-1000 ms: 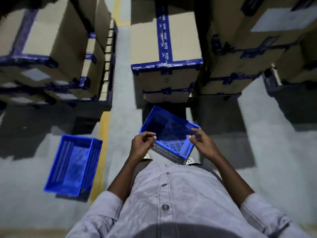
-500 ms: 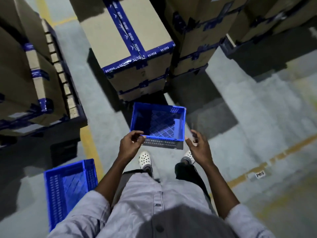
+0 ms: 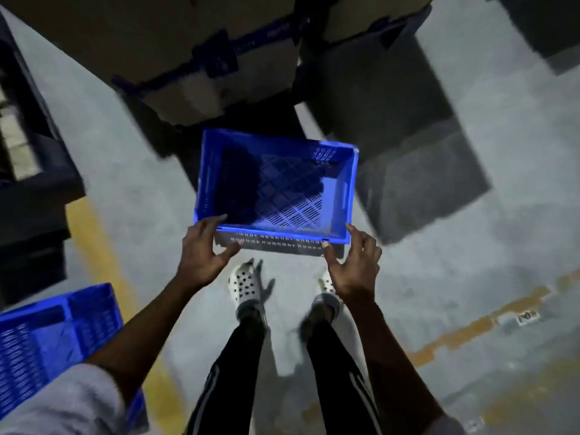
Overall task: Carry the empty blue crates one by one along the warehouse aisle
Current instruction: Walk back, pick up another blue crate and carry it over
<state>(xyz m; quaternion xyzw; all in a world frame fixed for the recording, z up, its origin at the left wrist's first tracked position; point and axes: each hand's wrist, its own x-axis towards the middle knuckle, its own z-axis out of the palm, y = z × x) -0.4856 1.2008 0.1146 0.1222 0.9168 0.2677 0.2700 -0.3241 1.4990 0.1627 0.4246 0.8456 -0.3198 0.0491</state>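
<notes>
1. Well left of my left hand and behind it, the second crate (image 3: pixel 53 337) sat on the floor (image 3: pixel 470 246). A second earlier it had lain ahead of that hand, so I judged I had turned and stepped past it. It was rigid blue plastic with slotted walls.
2. Between that crate and my left hand ran a yellow line (image 3: pixel 91 246), its paint scuffed on smooth grey concrete.
3. My left hand (image 3: pixel 204 249) gripped the near left corner of the carried crate (image 3: pixel 276 189), with the fingers hooked over the rim and the thumb pressed against the near wall.
4. The carried crate hung just ahead of both hands, above my shoes (image 3: pixel 244 284). It was empty and level, where a second before it had been tipped. It was a rectangular tub with a diamond-lattice base, slots near the front and a thin, hard rim.
5. My right hand (image 3: pixel 351 265) had been off the crate half a second earlier. It had come back to the near right corner in a light pinch, thumb tip on the wall and forefinger at the rim. With both hands on, I judged the carry was properly under way.
6. Beyond both hands stood cartons (image 3: pixel 188 58) of brown cardboard banded with dark blue tape, too blurred to read.
</notes>
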